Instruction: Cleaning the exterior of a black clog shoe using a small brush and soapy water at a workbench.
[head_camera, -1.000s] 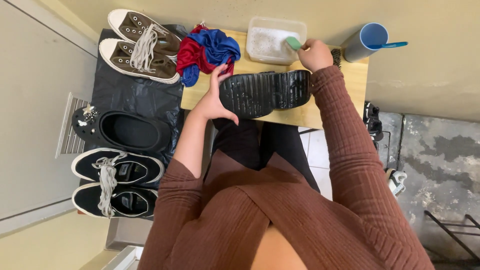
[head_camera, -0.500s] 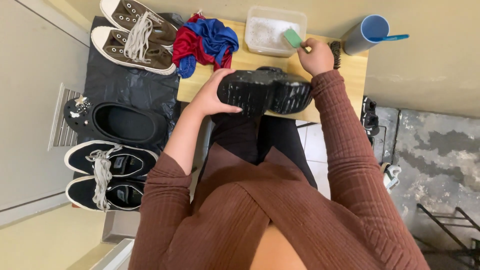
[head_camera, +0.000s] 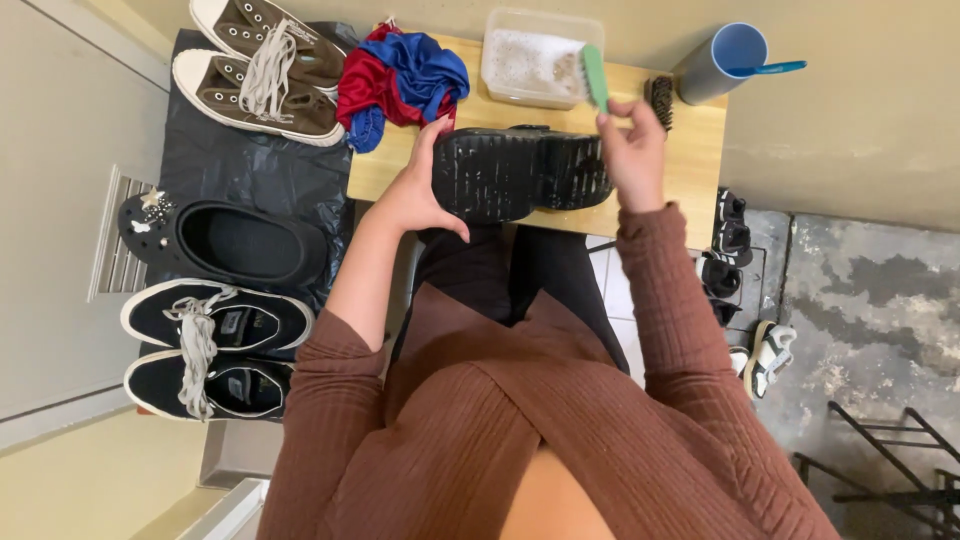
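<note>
A small wooden table (head_camera: 690, 170) stands beside black plastic sheeting (head_camera: 250, 165) on the floor. A black shoe (head_camera: 520, 172) lies sole-up on the table; the left hand (head_camera: 415, 195) grips its toe end. The clear tub (head_camera: 540, 68) holds white powder, the blue cup (head_camera: 722, 62) a blue-handled tool. The right hand (head_camera: 632, 150) pinches a green brush (head_camera: 594, 75) over the tub.

A small wooden table (head_camera: 690, 170) carries a clear plastic tub (head_camera: 540, 65) just beyond the right fingers, a dark brush (head_camera: 660, 100) beside them, and a red and blue cloth (head_camera: 400, 80) just past the left fingertips. On the floor, a black plastic sheet (head_camera: 250, 170) bears brown sneakers (head_camera: 265, 70), a black clog (head_camera: 225, 240) and black sneakers (head_camera: 215, 350), well apart from both hands' fingers.
</note>
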